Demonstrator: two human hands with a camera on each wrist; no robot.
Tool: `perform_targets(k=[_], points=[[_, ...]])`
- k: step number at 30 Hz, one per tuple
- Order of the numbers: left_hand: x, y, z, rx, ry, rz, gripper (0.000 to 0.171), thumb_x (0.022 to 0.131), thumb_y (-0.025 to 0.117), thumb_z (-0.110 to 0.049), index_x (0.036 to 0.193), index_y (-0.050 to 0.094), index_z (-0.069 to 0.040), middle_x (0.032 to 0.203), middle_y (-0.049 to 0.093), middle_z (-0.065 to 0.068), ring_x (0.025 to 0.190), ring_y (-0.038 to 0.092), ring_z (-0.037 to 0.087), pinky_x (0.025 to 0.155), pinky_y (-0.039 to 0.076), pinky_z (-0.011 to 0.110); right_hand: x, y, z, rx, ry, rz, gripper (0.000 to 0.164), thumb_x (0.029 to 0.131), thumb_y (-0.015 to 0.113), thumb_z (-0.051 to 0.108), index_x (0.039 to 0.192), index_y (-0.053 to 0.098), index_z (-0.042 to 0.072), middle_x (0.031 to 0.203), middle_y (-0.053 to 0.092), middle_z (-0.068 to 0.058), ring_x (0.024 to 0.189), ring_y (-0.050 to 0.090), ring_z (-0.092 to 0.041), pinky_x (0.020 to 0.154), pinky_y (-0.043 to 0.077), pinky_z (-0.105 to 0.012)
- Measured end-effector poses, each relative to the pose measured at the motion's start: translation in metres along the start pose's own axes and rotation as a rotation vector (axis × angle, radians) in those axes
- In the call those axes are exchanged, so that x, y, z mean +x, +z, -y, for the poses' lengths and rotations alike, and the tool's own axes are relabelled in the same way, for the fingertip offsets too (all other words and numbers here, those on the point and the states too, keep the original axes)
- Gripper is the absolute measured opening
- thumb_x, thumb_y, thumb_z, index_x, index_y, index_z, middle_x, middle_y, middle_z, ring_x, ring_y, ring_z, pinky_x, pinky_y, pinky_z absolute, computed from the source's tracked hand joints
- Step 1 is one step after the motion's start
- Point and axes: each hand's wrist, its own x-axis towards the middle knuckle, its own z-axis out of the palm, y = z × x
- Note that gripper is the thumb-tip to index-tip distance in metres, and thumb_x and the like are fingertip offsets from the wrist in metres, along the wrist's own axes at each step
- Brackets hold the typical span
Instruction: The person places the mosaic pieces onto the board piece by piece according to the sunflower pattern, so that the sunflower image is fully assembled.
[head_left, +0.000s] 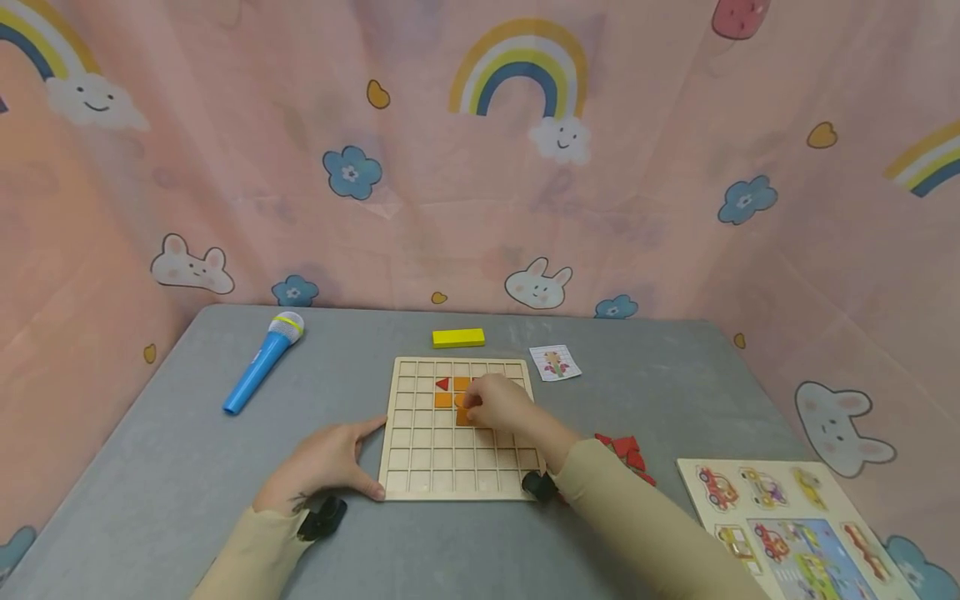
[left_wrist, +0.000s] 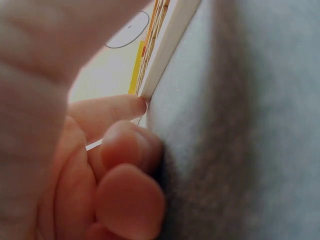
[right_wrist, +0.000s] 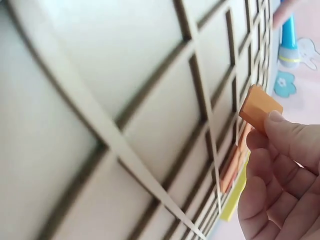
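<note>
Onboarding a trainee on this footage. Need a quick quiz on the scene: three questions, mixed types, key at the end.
1. Multiple choice: what does the right grip pinch?
A) a yellow block
B) an orange tile
C) a small picture card

2. True or false: in the head view, the blue microphone lies to the left of the grid board.

3. Fill in the blank: in the head view, the left grip touches the grid board along its ____ edge.

Key:
1. B
2. True
3. left
</note>
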Motion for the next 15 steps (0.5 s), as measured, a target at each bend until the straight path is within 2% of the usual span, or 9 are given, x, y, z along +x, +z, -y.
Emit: perform_targets(k=[8,12,15], points=[[0.001,0.001,0.001,0.002,-0.005,0.008,0.114,0.038,0.091,-0.042,0.139,0.044,-0.019,0.056,0.044,-0.001,0.049,0.033,0.012,0.046,0.023,0.026,-0.001,0.009,0.005,-0.132,-0.020,-0.027,0.014,0.083,0.067,0.011,0.095,0.074,0.010,0.098,0.069,-0.002,0.092,0.062,-0.018,0.082,0.048,-0.035],[0.001,0.001,0.000,0.008,-0.018,0.010,0.114,0.038,0.091,-0.042,0.139,0.044,-0.020,0.057,0.044,0.000,0.049,0.033,0.013,0.046,0.023,0.026,-0.003,0.008,0.007,-0.175,-0.038,-0.049,0.014,0.083,0.066,0.011,0.095,0.074,0.011,0.096,0.068,-0.002,0.088,0.062,-0.017,0.077,0.049,-0.034],[0.000,0.000,0.000,-0.003,-0.006,0.006,0.113,0.039,0.091,-0.041,0.139,0.044,-0.019,0.057,0.045,0.000,0.049,0.034,0.013,0.046,0.024,0.026,-0.006,-0.004,0.007,-0.139,-0.027,-0.074,0.015,0.083,0.065,0.010,0.096,0.073,0.009,0.094,0.067,-0.003,0.083,0.059,-0.016,0.074,0.048,-0.033]])
